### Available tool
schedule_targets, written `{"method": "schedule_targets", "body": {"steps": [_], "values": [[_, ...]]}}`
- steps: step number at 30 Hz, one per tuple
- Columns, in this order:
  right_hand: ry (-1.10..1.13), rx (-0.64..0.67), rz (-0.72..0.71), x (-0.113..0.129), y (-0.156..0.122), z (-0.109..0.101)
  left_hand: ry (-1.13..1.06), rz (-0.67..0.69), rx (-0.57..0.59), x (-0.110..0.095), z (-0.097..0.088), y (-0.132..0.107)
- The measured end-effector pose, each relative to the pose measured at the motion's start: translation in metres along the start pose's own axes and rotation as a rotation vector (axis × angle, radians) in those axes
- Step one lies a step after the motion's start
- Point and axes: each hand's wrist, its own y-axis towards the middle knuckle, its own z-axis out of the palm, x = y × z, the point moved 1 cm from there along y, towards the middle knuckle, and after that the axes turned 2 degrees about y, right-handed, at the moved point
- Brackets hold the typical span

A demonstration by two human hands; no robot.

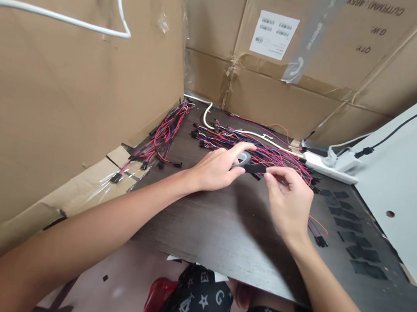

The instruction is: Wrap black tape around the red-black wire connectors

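My left hand [214, 168] grips a small roll of black tape [243, 159] with a dark core. A strip of black tape [255, 168] runs from the roll to my right hand [287, 198], pinched between its thumb and fingers. Behind both hands lies a large bundle of red, black and blue wires [257, 153] ending in small black connectors. A second bundle [162, 135] lies further left, and a small bunch of wires [316, 231] lies just right of my right wrist.
The dark wood desk [219, 232] is walled by cardboard sheets [285, 30]. Black tape pieces [354, 239] are stuck along its right side. A white power strip [328, 167] with a white cable [237, 130] stands at the back right. My patterned shorts [199, 309] show below.
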Motion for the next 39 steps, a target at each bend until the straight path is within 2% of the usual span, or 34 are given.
{"method": "schedule_targets", "body": {"steps": [2,9,12,15,21,27,31,39], "values": [[0.015,0.009,0.094,-0.006,0.002,0.0,0.018,0.002,0.011,-0.001,0.001,0.0],[0.039,0.119,0.229,-0.005,0.001,0.007,0.033,-0.016,-0.049,-0.007,0.004,0.001],[0.105,0.195,0.287,-0.004,0.0,0.01,0.07,-0.021,-0.015,-0.007,0.004,0.0],[0.146,0.296,0.261,-0.002,0.0,0.012,0.073,-0.004,0.024,-0.008,0.006,-0.001],[0.178,0.216,0.263,-0.003,0.002,0.01,0.073,0.021,0.096,-0.014,0.003,-0.003],[0.187,0.266,0.303,-0.006,0.003,0.007,-0.042,0.045,0.2,-0.019,-0.002,-0.005],[0.148,0.254,0.245,-0.007,0.003,0.007,0.029,0.021,0.183,-0.02,-0.003,-0.004],[0.129,0.253,0.205,-0.004,0.003,0.006,-0.007,-0.013,0.121,-0.016,0.0,-0.003]]}}
